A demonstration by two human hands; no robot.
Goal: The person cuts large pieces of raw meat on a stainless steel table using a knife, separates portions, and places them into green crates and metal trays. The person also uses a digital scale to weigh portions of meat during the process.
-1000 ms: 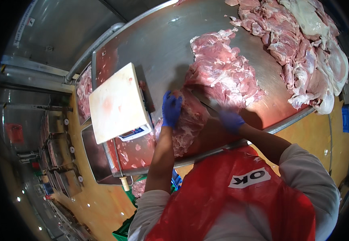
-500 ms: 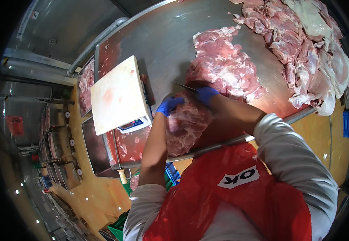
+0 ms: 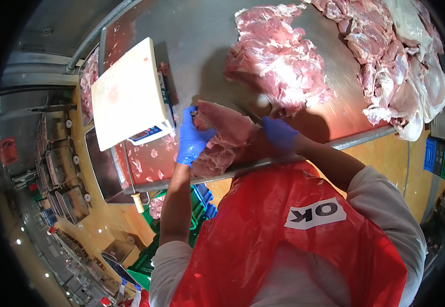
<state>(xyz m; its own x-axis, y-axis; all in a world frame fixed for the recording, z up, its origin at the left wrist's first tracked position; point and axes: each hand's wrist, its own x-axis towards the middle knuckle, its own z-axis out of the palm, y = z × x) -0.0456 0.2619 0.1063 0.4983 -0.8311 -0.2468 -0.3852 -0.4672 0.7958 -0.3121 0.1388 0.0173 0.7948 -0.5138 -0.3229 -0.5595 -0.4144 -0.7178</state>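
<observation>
A slab of raw meat lies at the table's near edge, its upper part folded over the rest. My left hand, in a blue glove, grips the slab's left side, with the thumb on the upper face. Just right of the slab, my right hand, also gloved in blue, is closed round a knife; its handle is hidden in the fist. The thin blade points up and left, close to the slab's right edge. Past the knife sits a large pile of raw meat.
A scale with a white board on top stands at the left of the metal table. More meat is heaped at the far right. A wooden-handled tool hangs off the near left, above green crates.
My left hand has moved left and the slab's upper part is now turned up. My right hand with the knife has shifted down and right. The whole view has shifted too.
</observation>
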